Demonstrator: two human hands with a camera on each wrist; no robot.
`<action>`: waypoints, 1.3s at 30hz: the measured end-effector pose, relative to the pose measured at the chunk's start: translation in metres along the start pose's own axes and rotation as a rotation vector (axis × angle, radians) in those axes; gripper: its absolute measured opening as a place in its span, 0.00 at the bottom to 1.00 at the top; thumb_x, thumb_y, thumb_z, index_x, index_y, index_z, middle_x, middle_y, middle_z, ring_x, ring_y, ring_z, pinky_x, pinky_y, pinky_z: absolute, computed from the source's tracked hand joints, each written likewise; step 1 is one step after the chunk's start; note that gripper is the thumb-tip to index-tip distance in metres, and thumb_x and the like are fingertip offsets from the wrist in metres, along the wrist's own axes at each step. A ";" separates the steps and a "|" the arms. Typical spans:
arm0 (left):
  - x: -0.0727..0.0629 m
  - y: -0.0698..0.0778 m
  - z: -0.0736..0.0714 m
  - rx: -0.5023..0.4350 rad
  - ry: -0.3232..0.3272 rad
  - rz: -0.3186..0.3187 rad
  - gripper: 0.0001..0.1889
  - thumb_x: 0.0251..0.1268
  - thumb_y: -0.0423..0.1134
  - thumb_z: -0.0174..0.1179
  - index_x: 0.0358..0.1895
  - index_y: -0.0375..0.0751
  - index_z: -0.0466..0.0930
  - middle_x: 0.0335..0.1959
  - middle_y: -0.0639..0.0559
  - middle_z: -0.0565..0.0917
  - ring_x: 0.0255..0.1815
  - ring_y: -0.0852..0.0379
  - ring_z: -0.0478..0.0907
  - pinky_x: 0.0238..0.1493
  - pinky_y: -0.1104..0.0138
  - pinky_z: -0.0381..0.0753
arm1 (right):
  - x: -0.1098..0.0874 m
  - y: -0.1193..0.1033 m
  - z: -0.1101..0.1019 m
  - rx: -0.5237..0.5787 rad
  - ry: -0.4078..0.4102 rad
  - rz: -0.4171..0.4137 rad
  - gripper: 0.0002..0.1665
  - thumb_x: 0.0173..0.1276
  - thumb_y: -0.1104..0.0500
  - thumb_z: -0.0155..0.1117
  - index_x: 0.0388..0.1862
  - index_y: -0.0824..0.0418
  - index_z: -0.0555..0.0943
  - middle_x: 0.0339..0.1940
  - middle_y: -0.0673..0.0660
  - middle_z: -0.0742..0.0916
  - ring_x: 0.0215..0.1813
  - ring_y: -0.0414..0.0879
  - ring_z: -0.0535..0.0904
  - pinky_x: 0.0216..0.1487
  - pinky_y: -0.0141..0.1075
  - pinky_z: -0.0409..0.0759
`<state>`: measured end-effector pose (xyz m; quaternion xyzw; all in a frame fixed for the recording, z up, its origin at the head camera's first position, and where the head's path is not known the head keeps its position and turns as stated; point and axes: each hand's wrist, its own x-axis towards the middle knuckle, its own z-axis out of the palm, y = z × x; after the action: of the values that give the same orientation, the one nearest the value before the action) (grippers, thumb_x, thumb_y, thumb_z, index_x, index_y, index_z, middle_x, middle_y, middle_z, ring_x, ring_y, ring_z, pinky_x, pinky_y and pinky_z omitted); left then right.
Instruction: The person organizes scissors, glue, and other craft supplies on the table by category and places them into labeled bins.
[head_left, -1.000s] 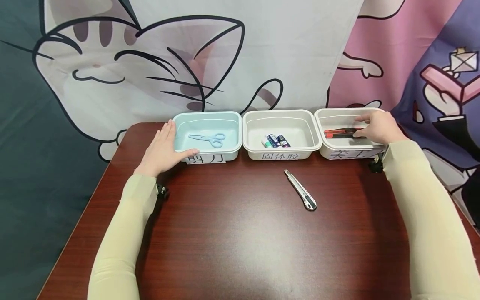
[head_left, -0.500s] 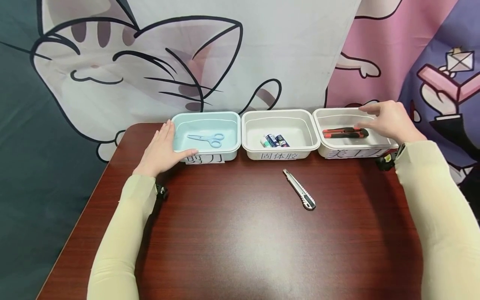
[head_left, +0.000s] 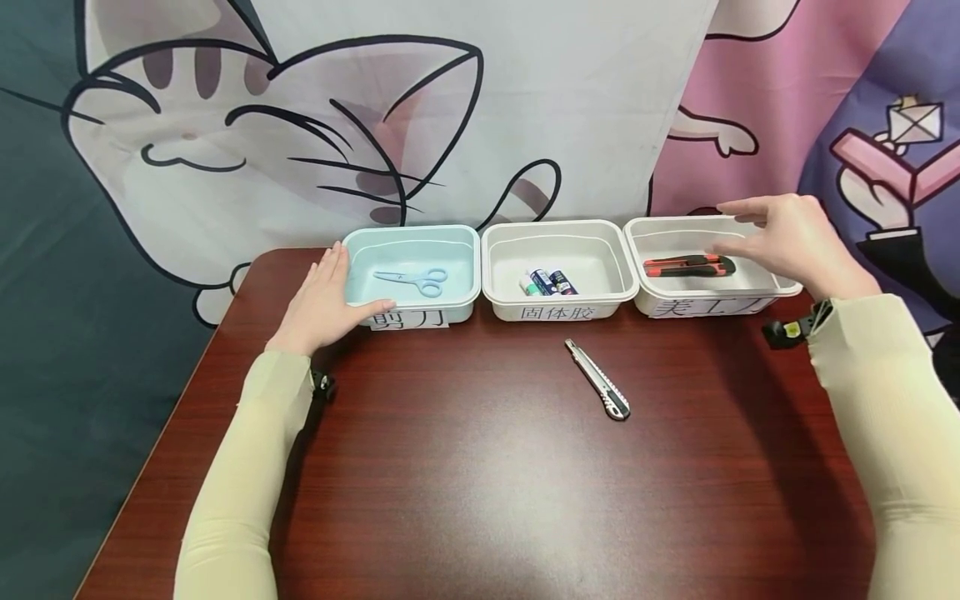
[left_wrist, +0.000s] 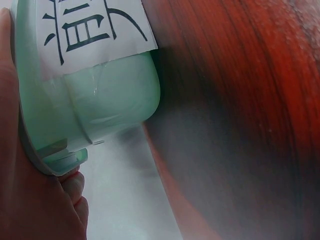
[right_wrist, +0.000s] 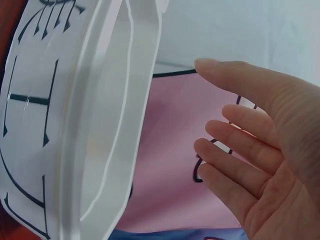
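Note:
My left hand (head_left: 318, 296) rests along the left end of the light blue bin (head_left: 412, 312), fingers straight and thumb over its front rim. Inside that bin lies a pair of light blue scissors (head_left: 427, 282). Above the right end of the right white bin (head_left: 783, 290) hovers my right hand (head_left: 798, 242), fingers loosely extended and holding nothing; the right wrist view shows its bare palm (right_wrist: 280, 200) apart from the bin wall. Red and black utility knives (head_left: 690, 266) lie in that bin. A silver utility knife (head_left: 598, 382) lies on the table in front of the bins.
Between the two outer bins stands another white bin (head_left: 630, 292) with several glue sticks (head_left: 547, 282). All the bins carry paper labels and line the back edge of the brown table (head_left: 487, 483). A printed cloth (head_left: 585, 100) hangs close behind them.
My right hand has let go of the red and black utility knife, risen out of the right bin and moved right. The left hand stays at the blue bin.

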<state>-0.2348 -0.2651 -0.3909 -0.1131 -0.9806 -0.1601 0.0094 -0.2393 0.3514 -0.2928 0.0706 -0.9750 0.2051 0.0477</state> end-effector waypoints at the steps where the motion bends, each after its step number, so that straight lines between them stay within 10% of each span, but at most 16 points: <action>1: 0.000 0.000 0.000 0.001 -0.001 0.000 0.66 0.59 0.79 0.54 0.81 0.29 0.34 0.83 0.37 0.38 0.83 0.43 0.36 0.80 0.51 0.37 | -0.001 -0.002 0.000 0.000 0.001 -0.007 0.42 0.59 0.42 0.79 0.67 0.64 0.80 0.56 0.75 0.83 0.59 0.71 0.76 0.55 0.65 0.71; 24: 0.002 -0.002 0.001 0.004 0.008 0.006 0.67 0.58 0.79 0.55 0.81 0.29 0.36 0.83 0.36 0.40 0.83 0.44 0.36 0.80 0.50 0.38 | -0.035 -0.039 0.024 -0.027 0.079 -0.257 0.34 0.53 0.54 0.84 0.58 0.65 0.85 0.52 0.65 0.87 0.53 0.62 0.81 0.49 0.55 0.75; 31: 0.002 -0.001 0.000 0.000 0.006 0.003 0.67 0.58 0.79 0.55 0.81 0.29 0.36 0.83 0.37 0.39 0.83 0.44 0.36 0.80 0.51 0.37 | -0.040 -0.045 0.037 -0.013 0.146 -0.450 0.30 0.47 0.59 0.86 0.52 0.59 0.89 0.44 0.56 0.90 0.49 0.51 0.82 0.49 0.32 0.71; 39: 0.002 -0.002 0.002 -0.002 0.010 0.004 0.67 0.57 0.79 0.55 0.81 0.30 0.35 0.83 0.36 0.40 0.83 0.43 0.37 0.80 0.51 0.37 | -0.055 -0.058 0.053 0.015 0.106 -0.407 0.31 0.51 0.55 0.85 0.56 0.56 0.89 0.50 0.54 0.90 0.55 0.52 0.83 0.51 0.38 0.75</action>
<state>-0.2375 -0.2658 -0.3933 -0.1144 -0.9801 -0.1616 0.0148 -0.1794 0.2842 -0.3249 0.2555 -0.9353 0.2020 0.1387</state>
